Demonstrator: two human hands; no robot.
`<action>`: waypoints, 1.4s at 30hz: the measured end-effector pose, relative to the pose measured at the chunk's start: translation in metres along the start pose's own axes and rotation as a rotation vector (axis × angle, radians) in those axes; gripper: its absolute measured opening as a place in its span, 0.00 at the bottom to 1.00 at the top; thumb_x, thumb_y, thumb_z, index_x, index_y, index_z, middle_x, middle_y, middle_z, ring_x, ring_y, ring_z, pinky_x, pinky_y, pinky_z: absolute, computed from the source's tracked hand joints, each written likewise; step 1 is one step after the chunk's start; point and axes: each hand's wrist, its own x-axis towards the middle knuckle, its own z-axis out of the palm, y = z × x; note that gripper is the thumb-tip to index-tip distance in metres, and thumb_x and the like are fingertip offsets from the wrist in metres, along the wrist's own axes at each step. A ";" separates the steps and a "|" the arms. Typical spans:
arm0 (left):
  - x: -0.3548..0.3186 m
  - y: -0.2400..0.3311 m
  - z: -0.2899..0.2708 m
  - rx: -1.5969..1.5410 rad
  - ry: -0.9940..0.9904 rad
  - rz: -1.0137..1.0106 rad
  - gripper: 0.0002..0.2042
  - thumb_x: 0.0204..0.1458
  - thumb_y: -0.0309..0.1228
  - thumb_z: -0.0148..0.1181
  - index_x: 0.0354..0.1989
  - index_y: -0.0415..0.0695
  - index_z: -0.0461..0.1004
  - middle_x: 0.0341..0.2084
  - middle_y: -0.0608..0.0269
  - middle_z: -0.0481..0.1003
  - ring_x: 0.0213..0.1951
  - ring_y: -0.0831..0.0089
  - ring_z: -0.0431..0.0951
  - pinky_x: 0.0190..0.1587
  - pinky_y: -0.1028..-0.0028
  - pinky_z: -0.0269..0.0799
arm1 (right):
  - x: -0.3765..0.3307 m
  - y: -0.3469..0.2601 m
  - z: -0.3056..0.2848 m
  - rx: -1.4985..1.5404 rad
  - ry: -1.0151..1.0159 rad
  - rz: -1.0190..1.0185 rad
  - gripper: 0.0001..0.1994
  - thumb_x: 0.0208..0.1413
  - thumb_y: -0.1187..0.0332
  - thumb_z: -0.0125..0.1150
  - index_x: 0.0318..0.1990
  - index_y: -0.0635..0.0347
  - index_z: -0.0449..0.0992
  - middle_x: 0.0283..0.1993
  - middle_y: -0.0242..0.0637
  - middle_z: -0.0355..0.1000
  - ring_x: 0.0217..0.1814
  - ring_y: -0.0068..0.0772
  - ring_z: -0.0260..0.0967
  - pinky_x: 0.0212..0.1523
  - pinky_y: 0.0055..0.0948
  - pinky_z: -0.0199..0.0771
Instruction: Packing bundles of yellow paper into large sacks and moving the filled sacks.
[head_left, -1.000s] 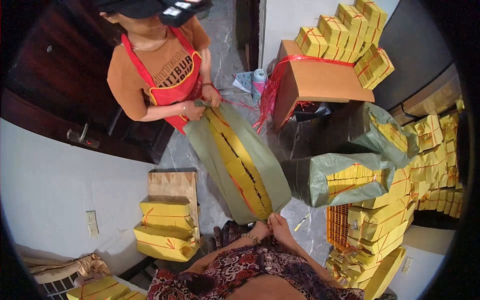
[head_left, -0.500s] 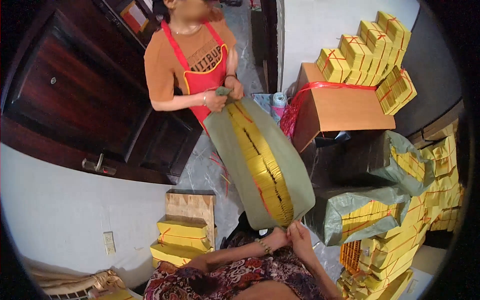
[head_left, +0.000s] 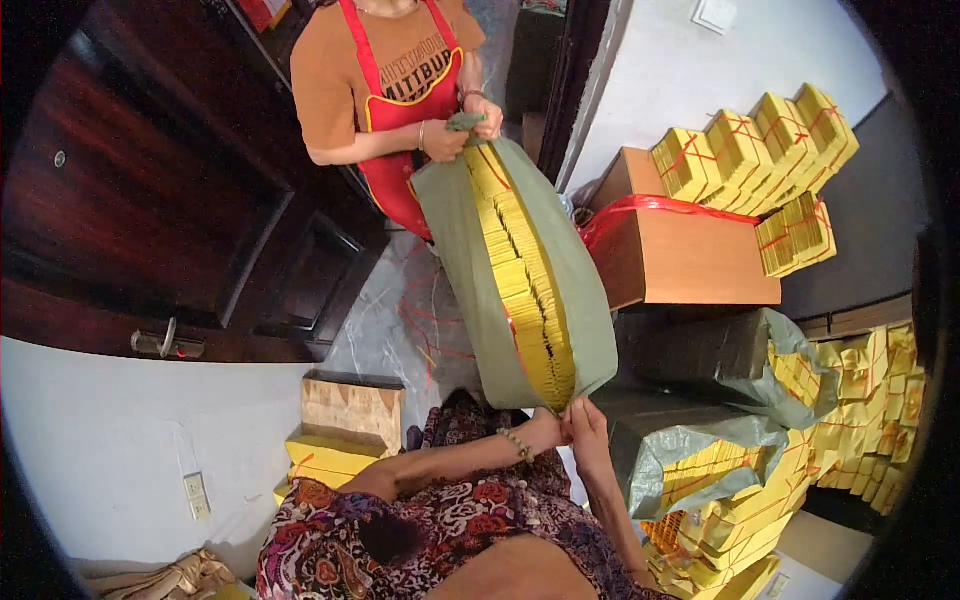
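Observation:
A long grey-green sack (head_left: 588,325) hangs between me and a person in a red apron. Through its lengthwise opening show tightly packed yellow paper stacks (head_left: 522,285) with bits of red tie. At the near end, my left hand (head_left: 544,430) and my right hand (head_left: 586,422) are closed side by side on the sack's gathered edge. A beaded bracelet circles my left wrist. Facing me, the person's hands (head_left: 462,138) grip a bunched corner of the sack at its far end.
Two more sacks (head_left: 650,455) of yellow paper stand at my right, beside tied yellow bundles (head_left: 745,520). A brown desk (head_left: 710,260) carries bundles and red strapping (head_left: 650,203). A dark door (head_left: 150,200) is at left, a wooden board (head_left: 355,410) below it.
The view has shifted, so the desk and right-hand sacks sit further left. Both my hands and the other person's keep hold of the sack's ends.

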 end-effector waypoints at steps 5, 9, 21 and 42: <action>0.035 -0.012 -0.030 0.072 -0.037 0.026 0.16 0.50 0.36 0.44 0.47 0.49 0.65 0.47 0.62 0.68 0.51 0.68 0.65 0.54 0.69 0.60 | 0.045 -0.012 0.004 0.027 0.002 -0.033 0.16 0.63 0.63 0.39 0.21 0.55 0.61 0.19 0.21 0.53 0.21 0.13 0.48 0.22 0.17 0.49; 0.052 -0.024 -0.053 0.155 -0.093 0.067 0.15 0.49 0.36 0.42 0.46 0.50 0.65 0.48 0.64 0.67 0.52 0.70 0.64 0.54 0.69 0.59 | 0.081 -0.034 0.019 -0.016 0.038 -0.040 0.17 0.63 0.63 0.38 0.21 0.55 0.60 0.19 0.22 0.52 0.21 0.14 0.47 0.22 0.18 0.48; 0.098 -0.086 -0.188 0.346 -0.138 0.056 0.13 0.49 0.37 0.39 0.42 0.53 0.67 0.44 0.66 0.68 0.49 0.71 0.65 0.51 0.69 0.60 | 0.173 -0.081 0.112 -0.003 0.140 -0.018 0.17 0.63 0.61 0.39 0.22 0.56 0.62 0.18 0.24 0.55 0.20 0.15 0.49 0.23 0.20 0.51; 0.248 -0.251 -0.400 0.443 0.133 0.120 0.15 0.50 0.46 0.46 0.38 0.52 0.72 0.29 0.56 0.76 0.31 0.61 0.77 0.31 0.62 0.71 | 0.460 -0.183 0.207 -0.086 -0.009 -0.015 0.17 0.62 0.61 0.40 0.22 0.57 0.62 0.17 0.24 0.55 0.19 0.18 0.50 0.20 0.21 0.50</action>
